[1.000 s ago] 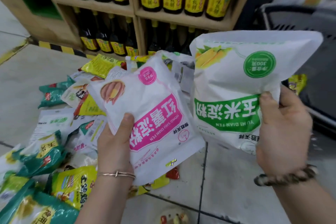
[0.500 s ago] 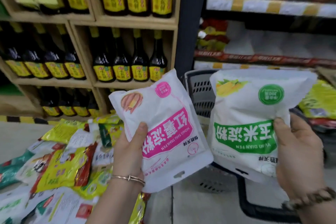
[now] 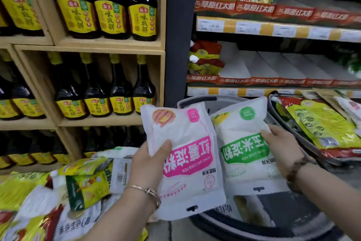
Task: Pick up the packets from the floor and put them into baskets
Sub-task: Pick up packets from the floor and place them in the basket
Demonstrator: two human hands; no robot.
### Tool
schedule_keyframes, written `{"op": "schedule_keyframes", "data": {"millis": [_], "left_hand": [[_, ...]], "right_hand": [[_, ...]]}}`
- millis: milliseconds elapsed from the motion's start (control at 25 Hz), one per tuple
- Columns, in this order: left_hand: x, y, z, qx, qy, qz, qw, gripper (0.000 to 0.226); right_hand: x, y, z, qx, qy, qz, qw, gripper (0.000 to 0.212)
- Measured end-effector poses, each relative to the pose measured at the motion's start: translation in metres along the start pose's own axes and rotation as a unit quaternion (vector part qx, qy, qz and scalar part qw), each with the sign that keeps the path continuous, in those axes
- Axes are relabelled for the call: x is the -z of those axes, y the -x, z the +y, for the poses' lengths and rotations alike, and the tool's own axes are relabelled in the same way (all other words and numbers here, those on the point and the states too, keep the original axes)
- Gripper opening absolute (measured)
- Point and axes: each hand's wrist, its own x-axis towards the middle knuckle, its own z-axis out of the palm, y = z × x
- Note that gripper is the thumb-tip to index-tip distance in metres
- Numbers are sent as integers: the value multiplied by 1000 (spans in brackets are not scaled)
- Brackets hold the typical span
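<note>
Loose packets (image 3: 64, 192) lie left before the bottle shelves (image 3: 109, 119); the near basket (image 3: 244, 230) sits right, the far basket (image 3: 272, 104) beyond it.

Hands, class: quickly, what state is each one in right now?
Left hand: grips the pink-labelled packet.
Right hand: grips the green-labelled packet.

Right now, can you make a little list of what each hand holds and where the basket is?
Left hand: holds pink-label packet
Right hand: holds green-label packet
Basket: below both held packets, a packet shows inside
Floor pile: many packets, lower left
Shelves: dark bottles with yellow labels
</note>
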Motion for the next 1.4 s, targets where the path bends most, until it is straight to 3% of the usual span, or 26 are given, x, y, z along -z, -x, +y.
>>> {"op": "schedule_keyframes", "data": {"millis": [320, 480, 640, 1040, 1200, 1280, 1320, 1400], "left_hand": [[-81, -77, -38, -32, -156, 15, 987, 21], [-126, -113, -64, -77, -349, 47, 933, 29], [-166, -140, -91, -55, -464, 67, 882, 36], [-151, -253, -201, 118, -384, 149, 903, 38], [-132, -272, -248, 145, -321, 105, 930, 33], [-128, -272, -263, 132, -375, 91, 913, 41], [-130, -270, -265, 106, -446, 90, 884, 47], [-135, -264, -266, -41, -630, 68, 773, 54]], "right_hand": [[-3, -97, 63, 43, 237, 20, 970, 24], [-26, -135, 81, 37, 333, -13, 942, 27], [-47, -162, 107, 7, 378, -39, 925, 28], [-74, -229, 206, -67, 427, -142, 890, 33], [-82, -228, 242, -71, 430, -60, 898, 34], [-85, -219, 247, 14, 480, -32, 877, 42], [-85, -216, 249, 104, 518, -36, 848, 47], [-86, -214, 258, 287, 550, -112, 777, 55]]}}
